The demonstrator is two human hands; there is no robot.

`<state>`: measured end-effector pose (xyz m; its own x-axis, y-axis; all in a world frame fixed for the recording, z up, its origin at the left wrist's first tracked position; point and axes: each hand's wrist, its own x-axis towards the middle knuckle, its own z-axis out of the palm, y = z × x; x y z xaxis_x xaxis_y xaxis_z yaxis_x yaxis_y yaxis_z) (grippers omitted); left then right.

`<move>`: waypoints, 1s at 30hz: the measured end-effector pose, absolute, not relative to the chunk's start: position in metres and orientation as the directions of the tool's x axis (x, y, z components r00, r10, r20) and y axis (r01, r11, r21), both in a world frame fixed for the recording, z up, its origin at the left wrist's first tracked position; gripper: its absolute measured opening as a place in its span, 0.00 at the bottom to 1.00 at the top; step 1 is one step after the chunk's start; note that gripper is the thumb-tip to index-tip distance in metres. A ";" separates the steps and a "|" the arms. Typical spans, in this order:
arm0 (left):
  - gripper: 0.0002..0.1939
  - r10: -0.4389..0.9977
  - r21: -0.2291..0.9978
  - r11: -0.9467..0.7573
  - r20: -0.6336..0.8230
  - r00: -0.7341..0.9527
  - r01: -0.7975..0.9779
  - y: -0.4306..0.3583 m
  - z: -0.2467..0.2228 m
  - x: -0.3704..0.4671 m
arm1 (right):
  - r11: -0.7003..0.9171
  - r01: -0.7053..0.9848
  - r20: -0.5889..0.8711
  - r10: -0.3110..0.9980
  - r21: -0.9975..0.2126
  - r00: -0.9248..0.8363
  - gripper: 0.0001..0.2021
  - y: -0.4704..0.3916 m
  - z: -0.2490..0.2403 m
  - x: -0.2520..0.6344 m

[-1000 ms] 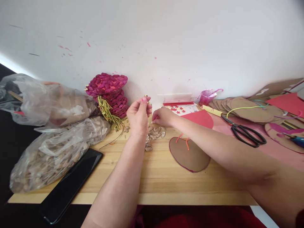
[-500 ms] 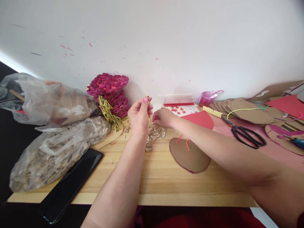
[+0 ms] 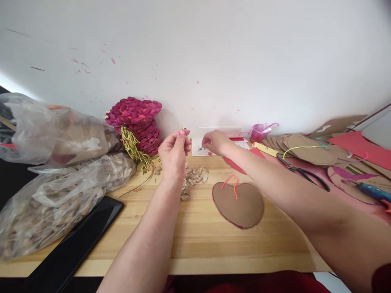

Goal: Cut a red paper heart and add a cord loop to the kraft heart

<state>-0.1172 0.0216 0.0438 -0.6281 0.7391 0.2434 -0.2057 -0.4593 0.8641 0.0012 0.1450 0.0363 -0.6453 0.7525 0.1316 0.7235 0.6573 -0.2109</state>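
Observation:
My left hand [image 3: 174, 152] is raised over the table with thumb and fingers pinched together. A tiny yellowish bit shows at its fingertips, too small to name. My right hand [image 3: 216, 141] is just over the white sheet with small stars [image 3: 199, 149], its fingers curled down and closed; what they hold, if anything, is hidden. Below the hands lies a loose pile of what look like peanut shells [image 3: 195, 176]. Nearer me rests a heart-shaped cardboard piece [image 3: 241, 209] with a dark edge and an orange cord loop [image 3: 235, 184].
Left are a stack of magenta shell-covered pieces [image 3: 134, 112] with yellow-green cords, bags of shells [image 3: 58, 203] and a black phone [image 3: 76, 240]. Right are a pink-stained cup [image 3: 259, 132], scissors [image 3: 308, 175], cardboard shapes [image 3: 308, 148] and red paper [image 3: 360, 144].
My right hand has moved up and away from the shell pile to over the star sheet. The left hand keeps its pinch. The camera view has shifted slightly.

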 end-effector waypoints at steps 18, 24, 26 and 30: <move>0.13 0.721 0.857 -0.472 0.242 -0.649 -0.206 0.022 0.045 -0.118 | 0.644 0.703 0.131 0.759 -0.301 -0.638 0.11 0.147 0.032 0.001; 0.12 0.716 0.844 -0.496 0.264 -0.646 -0.205 0.024 0.044 -0.121 | 0.794 0.508 0.064 0.557 -0.335 -0.828 0.09 0.103 0.024 -0.027; 0.11 0.719 0.848 -0.491 0.267 -0.642 -0.197 0.024 0.043 -0.121 | 0.816 0.506 0.066 0.542 -0.281 -0.838 0.10 0.099 0.020 -0.033; 0.11 0.718 0.852 -0.491 0.277 -0.639 -0.182 0.025 0.041 -0.121 | 0.820 0.514 0.060 0.544 -0.252 -0.837 0.08 0.098 0.017 -0.036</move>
<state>-0.1210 0.0249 0.0413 -0.6389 0.7178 0.2766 -0.1821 -0.4905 0.8522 -0.0362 0.0978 0.0168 -0.8371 0.5437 0.0604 0.5142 0.8197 -0.2524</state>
